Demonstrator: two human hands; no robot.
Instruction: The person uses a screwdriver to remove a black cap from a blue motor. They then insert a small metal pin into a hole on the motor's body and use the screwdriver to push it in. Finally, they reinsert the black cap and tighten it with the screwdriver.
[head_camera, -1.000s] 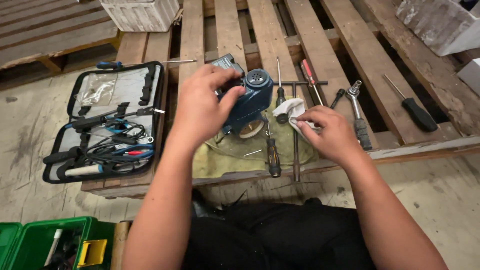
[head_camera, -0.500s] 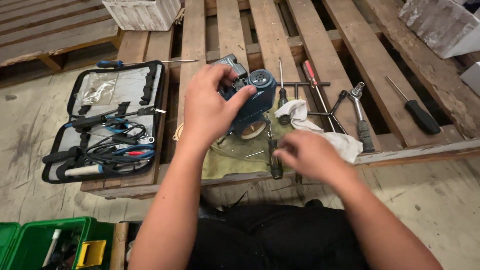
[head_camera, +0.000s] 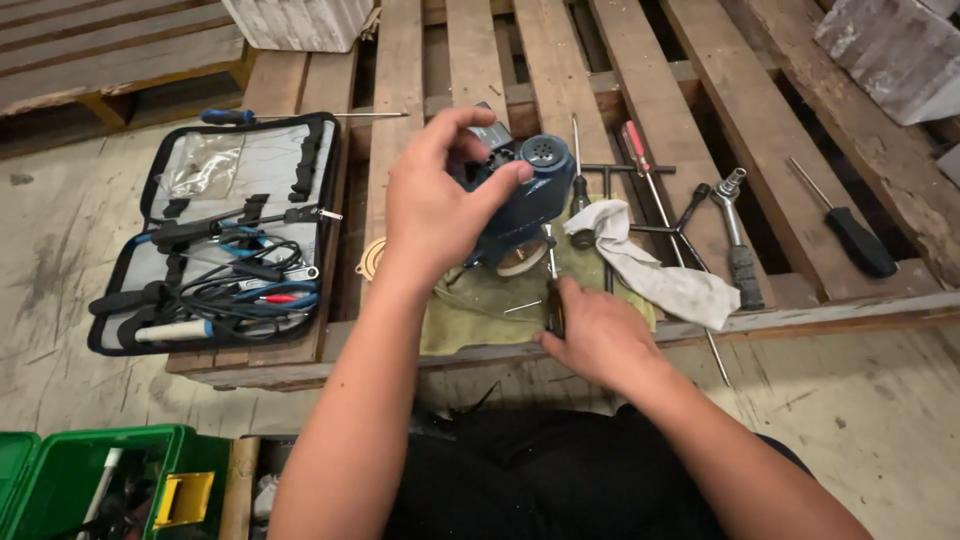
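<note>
On the green cloth (head_camera: 470, 320), your left hand (head_camera: 435, 215) wraps the blue tool (head_camera: 520, 205). Your right hand (head_camera: 590, 335) has dropped the white rag (head_camera: 665, 280) at three o'clock and now pinches a screwdriver (head_camera: 553, 305).

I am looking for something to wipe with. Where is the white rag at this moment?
In the head view, the white rag lies on the wooden pallet, right of the blue power tool held by the left hand, draped toward the pallet's front edge beside the adjustable wrench.
</note>
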